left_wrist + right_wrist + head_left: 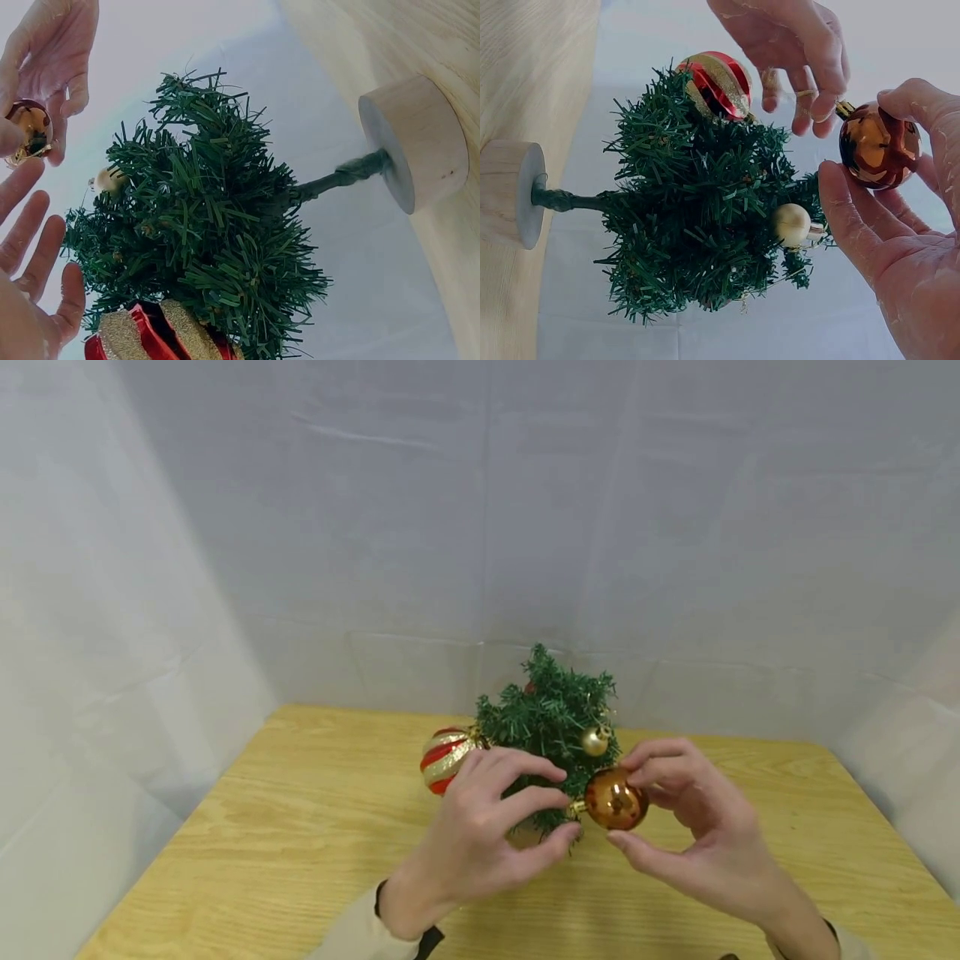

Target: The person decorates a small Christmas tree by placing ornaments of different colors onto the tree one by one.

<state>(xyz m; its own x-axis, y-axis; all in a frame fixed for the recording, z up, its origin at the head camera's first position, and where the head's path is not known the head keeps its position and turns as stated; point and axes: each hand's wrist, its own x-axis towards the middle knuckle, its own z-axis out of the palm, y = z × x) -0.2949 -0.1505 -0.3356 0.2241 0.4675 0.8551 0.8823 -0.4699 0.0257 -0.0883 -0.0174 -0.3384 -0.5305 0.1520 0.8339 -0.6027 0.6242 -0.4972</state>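
Note:
My right hand (pixel 705 827) holds a shiny copper-brown bauble (pixel 617 799) between thumb and fingers, in front of the tree's right side. Its gold cap (pixel 844 109) points toward my left hand (pixel 495 827). The left fingertips are right at that cap, with thumb and forefinger apart and the other fingers spread. Behind both hands stands a small green artificial Christmas tree (pixel 202 187) on a round wooden base (pixel 427 142). A large red-and-gold striped bauble (pixel 444 760) hangs on its left side, partly behind the left hand. A small gold bauble (pixel 792 225) hangs on the right side.
The tree stands on a wooden table (pixel 315 793) with pale cloth (pixel 480 527) behind and at the sides. A small red thing (pixel 531 687) shows among the upper branches. Dark bands (pixel 431 939) circle both wrists at the sleeves.

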